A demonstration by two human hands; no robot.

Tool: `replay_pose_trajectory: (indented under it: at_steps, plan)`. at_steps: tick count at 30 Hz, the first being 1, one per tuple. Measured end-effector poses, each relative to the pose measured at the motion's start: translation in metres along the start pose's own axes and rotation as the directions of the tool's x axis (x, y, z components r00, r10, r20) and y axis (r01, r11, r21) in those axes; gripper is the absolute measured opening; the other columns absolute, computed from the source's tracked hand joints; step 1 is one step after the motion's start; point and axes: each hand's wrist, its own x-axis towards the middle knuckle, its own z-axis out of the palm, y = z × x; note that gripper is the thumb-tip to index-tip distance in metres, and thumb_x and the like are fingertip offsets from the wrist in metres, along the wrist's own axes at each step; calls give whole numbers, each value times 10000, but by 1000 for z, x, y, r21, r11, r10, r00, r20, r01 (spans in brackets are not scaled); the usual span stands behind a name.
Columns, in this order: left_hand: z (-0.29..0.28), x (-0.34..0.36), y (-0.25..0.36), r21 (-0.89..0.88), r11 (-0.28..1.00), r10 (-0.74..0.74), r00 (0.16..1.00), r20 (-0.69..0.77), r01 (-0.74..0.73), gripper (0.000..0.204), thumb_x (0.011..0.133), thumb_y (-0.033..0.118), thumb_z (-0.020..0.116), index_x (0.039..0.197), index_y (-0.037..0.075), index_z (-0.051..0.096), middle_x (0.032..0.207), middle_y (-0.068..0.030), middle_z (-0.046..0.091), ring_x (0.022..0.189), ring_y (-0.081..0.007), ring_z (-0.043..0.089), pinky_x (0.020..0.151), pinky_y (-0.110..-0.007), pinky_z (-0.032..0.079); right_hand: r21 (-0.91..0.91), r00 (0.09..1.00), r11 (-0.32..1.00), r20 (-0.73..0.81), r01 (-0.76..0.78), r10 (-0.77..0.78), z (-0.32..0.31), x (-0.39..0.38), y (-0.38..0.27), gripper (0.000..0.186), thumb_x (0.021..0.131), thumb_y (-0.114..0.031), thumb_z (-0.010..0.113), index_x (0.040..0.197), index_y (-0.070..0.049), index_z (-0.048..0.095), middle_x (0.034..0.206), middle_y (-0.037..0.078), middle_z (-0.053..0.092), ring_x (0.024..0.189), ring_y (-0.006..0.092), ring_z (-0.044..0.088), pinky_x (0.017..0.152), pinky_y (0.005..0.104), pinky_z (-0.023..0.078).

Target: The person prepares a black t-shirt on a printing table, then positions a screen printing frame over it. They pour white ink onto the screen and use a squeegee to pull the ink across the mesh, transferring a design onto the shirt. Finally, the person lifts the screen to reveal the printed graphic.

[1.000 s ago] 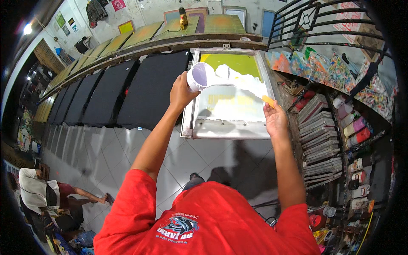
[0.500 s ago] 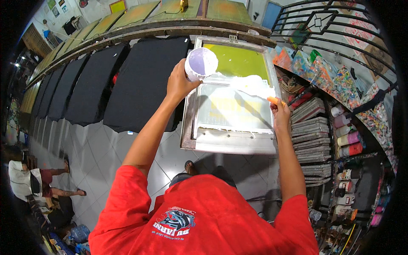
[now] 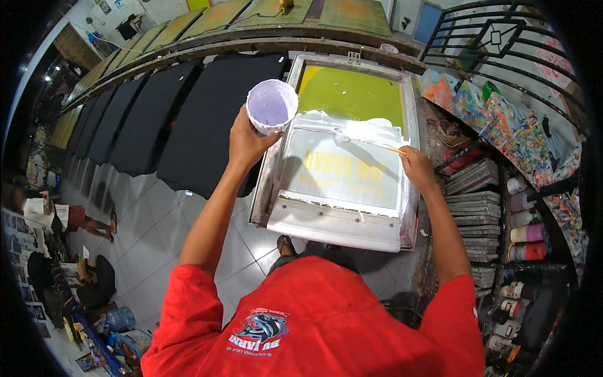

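My left hand (image 3: 249,143) grips a round tub (image 3: 272,107), crusted with white around its rim and pale lilac inside. It is held tilted, beside the left edge of a screen-printing frame (image 3: 409,195). At the frame's right side, my right hand (image 3: 417,167) is closed on the thin orange handle of a spatula (image 3: 394,149). Its far end is coated in white and lies at a thick band of white ink (image 3: 370,131) across the mesh. Above that band the screen is olive green (image 3: 352,94); below it the mesh is pale with faint yellow lettering.
Black shirts (image 3: 210,119) lie on a row of boards to the left. Stacked frames (image 3: 474,220) and shelved ink jars (image 3: 526,234) stand to the right. A wooden rail (image 3: 251,45) runs behind the screen. Another person (image 3: 59,213) is at the far left.
The tub has moved left, away from the screen's ink band. The spatula's coated end now shows farther left along the ink. The whole view has shifted slightly.
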Motion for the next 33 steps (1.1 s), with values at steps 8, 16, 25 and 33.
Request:
replay_pose_trajectory:
  at_steps: [8,16,25,33]
  plan:
    - [4,-22,14,40,999,-32,998,-46,34,696,596,142,852,1198,17,525,1102,-174,640,1011,-296,643,874,-369,507,-167,992,979,78,116,-104,-6,8,6,291,905,-186,564,1184,-129,622,841,168,564,799,354,596,707,444,487]
    - [4,-32,35,31,997,-73,994,-80,76,679,591,133,855,1173,6,528,1110,-179,642,1014,-299,643,884,-370,501,-253,969,949,204,189,-138,-21,-12,37,317,901,-170,557,1209,-120,614,867,174,571,841,354,593,707,445,481]
    - [6,-36,36,63,998,-13,996,-92,19,680,593,152,857,1170,2,529,1112,-192,639,1025,-314,637,889,-378,495,-428,935,858,321,283,-149,-57,-38,49,233,908,-136,512,1102,-64,619,856,177,581,822,361,603,683,456,487]
    - [7,-34,44,18,999,-27,993,-112,29,673,597,154,851,1172,6,533,1096,-189,641,1006,-314,640,870,-379,501,-168,947,957,259,236,-188,-107,-21,36,240,941,-210,472,914,-23,620,737,191,580,719,360,592,636,477,440]
